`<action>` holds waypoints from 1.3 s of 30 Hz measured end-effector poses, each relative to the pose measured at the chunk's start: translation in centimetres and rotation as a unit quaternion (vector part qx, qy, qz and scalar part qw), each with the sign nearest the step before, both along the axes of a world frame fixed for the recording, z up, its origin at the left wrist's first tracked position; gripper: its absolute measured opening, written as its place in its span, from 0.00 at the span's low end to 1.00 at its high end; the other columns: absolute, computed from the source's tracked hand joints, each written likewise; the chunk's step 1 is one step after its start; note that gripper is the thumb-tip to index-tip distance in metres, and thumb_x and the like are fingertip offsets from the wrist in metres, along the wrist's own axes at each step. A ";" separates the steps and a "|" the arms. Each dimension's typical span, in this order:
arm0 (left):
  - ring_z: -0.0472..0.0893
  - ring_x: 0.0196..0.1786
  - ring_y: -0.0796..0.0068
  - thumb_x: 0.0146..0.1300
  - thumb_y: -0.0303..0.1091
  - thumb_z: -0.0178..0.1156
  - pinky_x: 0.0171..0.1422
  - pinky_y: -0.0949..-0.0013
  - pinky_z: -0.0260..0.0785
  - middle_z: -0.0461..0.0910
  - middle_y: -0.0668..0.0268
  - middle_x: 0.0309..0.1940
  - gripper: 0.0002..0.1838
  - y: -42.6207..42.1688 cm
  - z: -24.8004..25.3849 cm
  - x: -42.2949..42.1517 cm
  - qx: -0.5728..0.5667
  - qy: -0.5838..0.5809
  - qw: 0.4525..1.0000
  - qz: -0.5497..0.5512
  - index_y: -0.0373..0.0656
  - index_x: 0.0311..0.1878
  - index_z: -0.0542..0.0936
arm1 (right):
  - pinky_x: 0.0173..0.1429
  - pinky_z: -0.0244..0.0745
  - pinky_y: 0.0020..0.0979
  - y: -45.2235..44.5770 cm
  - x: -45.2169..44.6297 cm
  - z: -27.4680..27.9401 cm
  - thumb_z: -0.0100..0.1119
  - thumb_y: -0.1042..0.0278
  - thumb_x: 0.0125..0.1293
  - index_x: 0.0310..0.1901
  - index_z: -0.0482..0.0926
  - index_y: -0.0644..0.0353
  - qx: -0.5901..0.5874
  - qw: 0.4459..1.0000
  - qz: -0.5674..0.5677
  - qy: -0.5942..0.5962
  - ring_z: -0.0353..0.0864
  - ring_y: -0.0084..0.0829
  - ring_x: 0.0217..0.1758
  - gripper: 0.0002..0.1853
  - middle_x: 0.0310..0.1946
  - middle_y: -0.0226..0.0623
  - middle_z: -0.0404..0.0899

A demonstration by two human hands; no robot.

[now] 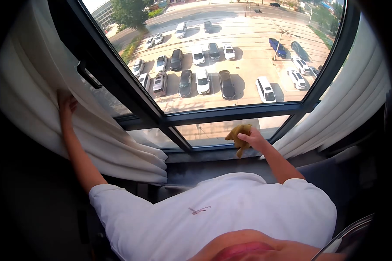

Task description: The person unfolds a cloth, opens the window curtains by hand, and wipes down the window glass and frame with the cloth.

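Observation:
My right hand [255, 139] grips a crumpled mustard-brown cloth [239, 135], thumb on top, in front of the low window pane [204, 132]. Part of the cloth hangs down below the fingers. On the left, my arm is stretched out to the white curtain [39, 82]. There my left hand [68, 104] has its fingers curled at a fold of the fabric, partly in shadow. A dark window handle [89, 75] sits on the frame just to the right of and above that hand.
The dark window frame [235, 114] crosses in front of me, with a sill [196, 157] beneath it. Another white curtain [335, 108] hangs at the right. Through the glass, far below, cars stand in a parking lot [248, 82] beside a road.

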State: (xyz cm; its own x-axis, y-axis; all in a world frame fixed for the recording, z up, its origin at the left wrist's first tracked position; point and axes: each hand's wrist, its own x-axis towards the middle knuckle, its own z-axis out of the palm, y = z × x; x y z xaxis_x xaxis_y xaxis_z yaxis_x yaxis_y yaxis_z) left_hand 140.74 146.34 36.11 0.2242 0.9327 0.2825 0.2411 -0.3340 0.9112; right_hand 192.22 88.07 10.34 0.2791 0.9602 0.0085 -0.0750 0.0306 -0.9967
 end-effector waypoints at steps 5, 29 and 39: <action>0.74 0.66 0.60 0.73 0.46 0.53 0.71 0.57 0.62 0.73 0.54 0.65 0.42 -11.0 1.6 9.1 0.102 0.042 0.994 0.017 0.52 0.83 0.45 | 0.46 0.76 0.35 0.2 0.1 3.7 0.57 0.53 0.73 0.47 0.80 0.61 -0.151 0.962 0.096 -0.205 0.83 0.33 0.40 0.17 0.39 0.40 0.85; 0.75 0.66 0.56 0.63 0.42 0.69 0.70 0.60 0.65 0.75 0.55 0.64 0.39 -40.4 -21.5 32.9 -0.016 0.138 0.745 -0.652 0.45 0.74 0.64 | 0.47 0.77 0.43 3.1 -3.6 11.8 0.60 0.60 0.62 0.44 0.87 0.51 -0.139 0.818 0.265 -0.492 0.84 0.46 0.40 0.12 0.35 0.42 0.86; 0.79 0.35 0.63 0.67 0.38 0.63 0.44 0.63 0.70 0.81 0.56 0.32 0.12 -41.7 -22.0 35.0 -0.020 0.239 0.795 -0.557 0.38 0.44 0.78 | 0.48 0.76 0.45 -0.7 0.6 5.3 0.60 0.67 0.61 0.47 0.82 0.57 -0.172 0.851 0.050 -0.494 0.82 0.50 0.43 0.13 0.38 0.45 0.85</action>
State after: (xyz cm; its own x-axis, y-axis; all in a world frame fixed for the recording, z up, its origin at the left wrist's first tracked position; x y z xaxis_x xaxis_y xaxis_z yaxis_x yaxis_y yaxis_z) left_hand 175.72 104.61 14.12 0.9905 0.0853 -0.1075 0.1368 -0.5562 0.8197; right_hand 192.80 87.35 15.66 0.2154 0.9720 -0.0943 0.8192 -0.2324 -0.5243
